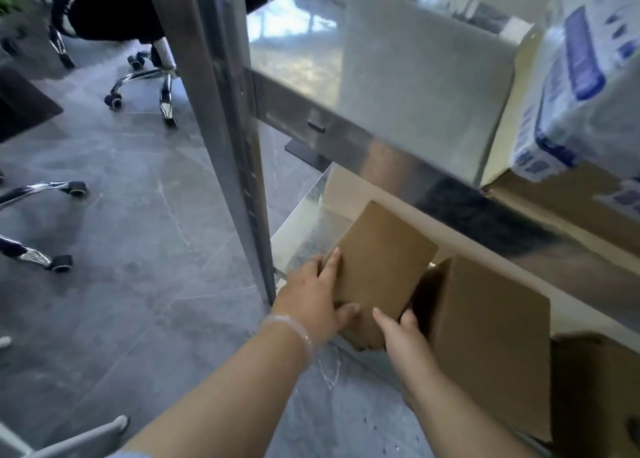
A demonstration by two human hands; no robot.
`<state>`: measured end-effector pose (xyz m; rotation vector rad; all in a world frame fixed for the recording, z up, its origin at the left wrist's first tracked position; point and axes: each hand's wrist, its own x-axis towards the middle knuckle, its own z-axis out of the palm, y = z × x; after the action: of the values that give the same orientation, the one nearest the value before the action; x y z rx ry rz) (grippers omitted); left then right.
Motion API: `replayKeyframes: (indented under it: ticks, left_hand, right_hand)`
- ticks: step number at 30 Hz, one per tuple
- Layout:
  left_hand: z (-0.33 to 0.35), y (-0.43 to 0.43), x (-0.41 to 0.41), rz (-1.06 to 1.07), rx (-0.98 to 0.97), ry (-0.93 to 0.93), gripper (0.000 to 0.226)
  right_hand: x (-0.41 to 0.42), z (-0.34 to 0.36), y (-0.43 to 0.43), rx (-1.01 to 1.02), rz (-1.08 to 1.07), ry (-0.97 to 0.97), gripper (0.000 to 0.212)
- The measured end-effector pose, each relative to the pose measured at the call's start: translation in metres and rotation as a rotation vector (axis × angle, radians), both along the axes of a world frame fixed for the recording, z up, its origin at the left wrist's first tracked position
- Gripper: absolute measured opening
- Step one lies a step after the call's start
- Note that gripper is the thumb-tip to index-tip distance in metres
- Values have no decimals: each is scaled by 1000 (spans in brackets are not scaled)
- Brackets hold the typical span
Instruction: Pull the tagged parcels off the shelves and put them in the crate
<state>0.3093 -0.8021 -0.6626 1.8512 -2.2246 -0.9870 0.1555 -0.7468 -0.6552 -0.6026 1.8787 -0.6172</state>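
Clutching the small cardboard box [381, 267] at the lower shelf [304, 246], your left hand [311, 298] and right hand [405, 336] each have a grip curled round it; crate unseen, the larger cardboard box [485, 336] waits.

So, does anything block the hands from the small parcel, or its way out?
Nothing between them: left hand and right hand grip the small parcel. The larger box sits close on its right and the shelf post on its left; the front is open. The crate is not in view.
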Motion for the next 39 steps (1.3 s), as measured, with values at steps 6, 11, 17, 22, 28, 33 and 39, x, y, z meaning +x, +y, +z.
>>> replayKeyframes:
  ticks: [6, 11, 17, 22, 28, 33, 39]
  left_hand:
    - [18, 25, 4, 200, 39, 36, 102]
    - [50, 44, 2, 271, 264, 115, 132]
    - [74, 64, 16, 361, 368, 245, 131]
    - [84, 86, 28, 446, 559, 713, 110]
    - [95, 104, 23, 415, 437, 784, 46]
    - [108, 109, 18, 311, 196, 483, 58]
    - [125, 112, 4, 213, 212, 209, 150]
  right_hand:
    - [14, 8, 27, -99, -35, 38, 56]
    - [29, 46, 51, -331, 38, 74, 52]
    - [24, 80, 76, -371, 177, 80, 39]
    - [4, 93, 84, -247, -18, -57, 55]
    - [2, 104, 96, -274, -122, -161, 28]
    - [13, 118, 113, -326, -131, -165, 28]
    - [29, 129, 126, -378, 6, -69, 35]
